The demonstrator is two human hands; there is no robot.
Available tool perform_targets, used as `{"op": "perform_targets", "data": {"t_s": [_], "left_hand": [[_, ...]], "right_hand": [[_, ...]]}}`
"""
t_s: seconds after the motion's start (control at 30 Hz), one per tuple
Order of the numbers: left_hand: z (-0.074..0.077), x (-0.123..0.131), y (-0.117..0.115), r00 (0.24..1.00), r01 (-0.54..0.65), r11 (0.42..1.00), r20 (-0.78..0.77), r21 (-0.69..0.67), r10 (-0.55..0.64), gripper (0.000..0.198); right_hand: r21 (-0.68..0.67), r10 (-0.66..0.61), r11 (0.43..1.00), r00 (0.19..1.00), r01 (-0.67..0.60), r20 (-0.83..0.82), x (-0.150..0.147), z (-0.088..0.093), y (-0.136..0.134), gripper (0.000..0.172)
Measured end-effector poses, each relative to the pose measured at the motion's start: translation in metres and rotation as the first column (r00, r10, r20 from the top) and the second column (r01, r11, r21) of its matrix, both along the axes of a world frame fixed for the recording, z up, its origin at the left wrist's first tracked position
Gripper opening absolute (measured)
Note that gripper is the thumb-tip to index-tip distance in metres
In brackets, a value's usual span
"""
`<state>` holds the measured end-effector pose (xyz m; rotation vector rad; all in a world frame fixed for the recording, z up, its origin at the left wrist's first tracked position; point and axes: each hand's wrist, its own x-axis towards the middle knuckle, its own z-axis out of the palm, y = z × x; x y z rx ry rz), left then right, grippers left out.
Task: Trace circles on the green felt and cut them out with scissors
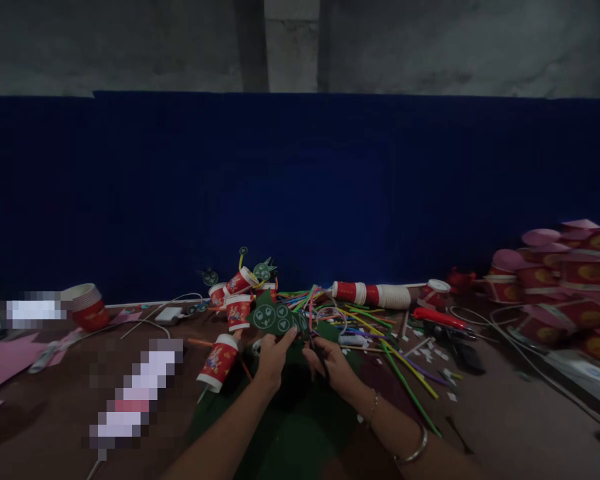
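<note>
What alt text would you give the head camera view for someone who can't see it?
Two bare hands meet over a cluttered brown table: the left hand holds a dark green paper cutout, the right hand grips a thin dark tool. Red paper cups and coloured straws lie around, before a dark blue panel.

Near left, a long pixelated patch (136,392) and a smaller blurred patch (35,312) hide what lies there. The right hand (333,363) pinches a thin dark tool (314,343), too dim to identify. The left hand (271,357) covers a corner of the green cutout (275,319). At far right the red cup pile (570,293) is cut off by the edge.
</note>
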<state>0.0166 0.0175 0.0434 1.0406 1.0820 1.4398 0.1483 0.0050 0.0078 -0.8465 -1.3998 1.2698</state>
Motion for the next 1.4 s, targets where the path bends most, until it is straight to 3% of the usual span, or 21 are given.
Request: {"op": "perform_targets", "data": {"t_s": [0.37, 0.83, 1.4], "left_hand": [[-0.001, 0.001, 0.000, 0.999, -0.025, 1.000, 0.032, -0.013, 0.026, 0.034], [-0.005, -0.010, 0.008, 0.996, 0.087, 0.996, -0.011, -0.012, -0.088, 0.032], [-0.012, -0.009, 0.012, 0.997, 0.050, 0.999, 0.051, 0.000, -0.050, 0.037]], "right_hand": [[-0.017, 0.006, 1.000, 1.000, -0.005, 0.023, 0.000, 0.000, 0.000, 0.038], [-0.035, -0.009, 0.999, 0.998, 0.012, 0.069, 0.001, 0.004, 0.000, 0.040], [-0.026, -0.024, 0.999, 0.994, 0.027, 0.102, 0.001, 0.003, 0.001, 0.041]]}}
